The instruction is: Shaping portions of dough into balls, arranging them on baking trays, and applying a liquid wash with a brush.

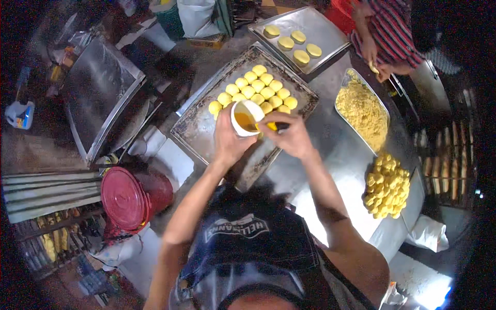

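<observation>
My left hand is wrapped round a white cup tilted over the tray, with amber liquid inside. At the cup's rim, my right hand grips a tool with a yellow-and-black handle; its working end is hidden. Just beyond both hands, rows of round yellow dough balls sit on a worn dark baking tray. My hands and the cup cover part of the nearest rows.
A second tray holds several flat yellow rounds. Right of it are a pan of yellow crumbs and a heap of dough lumps. A co-worker's hands work at far right. A red lidded bucket stands left.
</observation>
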A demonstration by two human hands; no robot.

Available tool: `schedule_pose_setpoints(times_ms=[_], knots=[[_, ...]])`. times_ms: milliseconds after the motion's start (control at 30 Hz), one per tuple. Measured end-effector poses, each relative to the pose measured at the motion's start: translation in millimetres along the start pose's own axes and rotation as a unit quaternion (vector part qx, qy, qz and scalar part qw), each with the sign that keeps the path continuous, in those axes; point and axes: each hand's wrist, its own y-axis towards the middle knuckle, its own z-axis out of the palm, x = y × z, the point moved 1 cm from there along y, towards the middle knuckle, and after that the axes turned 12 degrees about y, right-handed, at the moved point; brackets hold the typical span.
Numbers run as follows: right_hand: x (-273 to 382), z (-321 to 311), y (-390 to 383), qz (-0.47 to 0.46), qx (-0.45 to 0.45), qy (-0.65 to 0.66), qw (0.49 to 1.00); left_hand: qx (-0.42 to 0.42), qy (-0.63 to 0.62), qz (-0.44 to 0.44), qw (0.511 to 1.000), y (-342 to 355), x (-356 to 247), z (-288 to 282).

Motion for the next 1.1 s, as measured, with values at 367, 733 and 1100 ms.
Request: schedule_pose_setpoints(times_ms=[367,733,1100], knots=[[-146,-39,35,0.029,-0.4,0.228,0.887,-0.051,-0.027,0.007,0.998,10,-7,6],[-144,-39,26,-0.032,-0.194,-0.182,0.963,0.001,-0.024,-0.072,0.997,-56,17,-21],[-111,-7,6,-0.197,-0.037,-0.285,0.937,-0.002,-0.036,-0.055,0.998,-73,28,-13]])
